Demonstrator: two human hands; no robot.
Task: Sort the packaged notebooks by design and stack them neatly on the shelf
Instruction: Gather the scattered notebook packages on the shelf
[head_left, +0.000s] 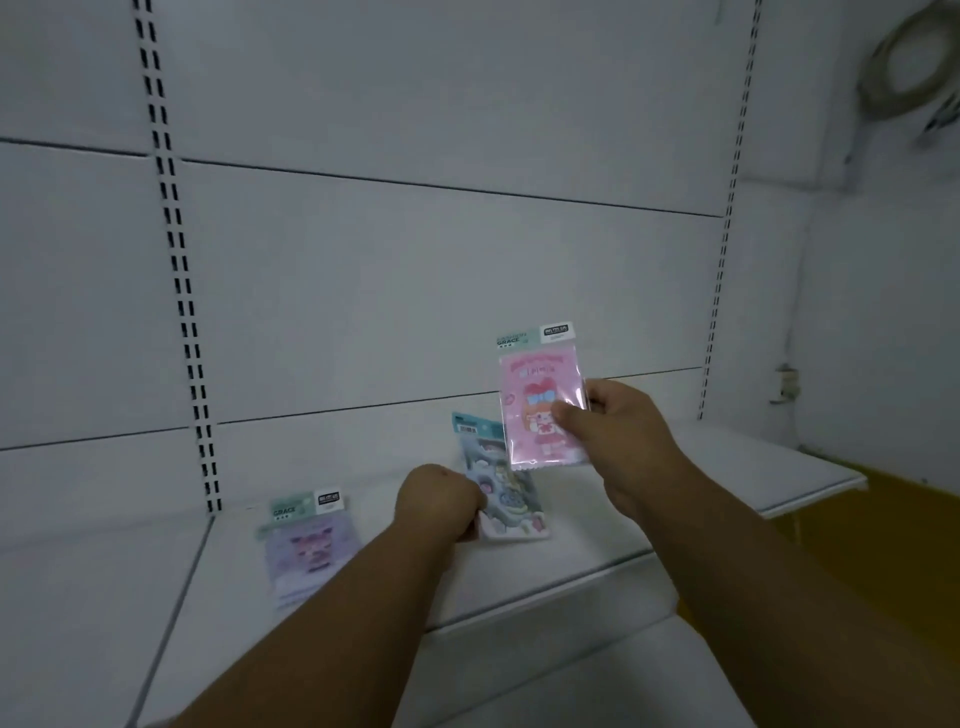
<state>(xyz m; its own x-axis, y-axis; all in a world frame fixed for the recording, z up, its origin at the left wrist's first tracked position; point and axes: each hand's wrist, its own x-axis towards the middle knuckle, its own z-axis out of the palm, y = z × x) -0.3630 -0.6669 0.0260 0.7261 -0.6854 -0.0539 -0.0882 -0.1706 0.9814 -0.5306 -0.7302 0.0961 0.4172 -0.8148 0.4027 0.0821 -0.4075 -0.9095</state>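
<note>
While the right hand (618, 423) pinches the pink notebook (540, 410) by its right edge, thumb across the front and fingers behind, it holds the packet upright above the shelf (727, 467), header card on top. That arm reaches forward and slightly inward. The left hand (441, 501) is curled round the lower left corner of a blue-grey notebook (501, 488), which tilts just below and behind the pink one; how many packets that hand holds I cannot tell. Well to the left, a purple notebook (309, 545) lies flat on the shelf, seemingly atop others of its kind. To my eye the pink design needs its own spot, so it should go down flat, apart from the purple pile, edges squared and header facing the same way.
</note>
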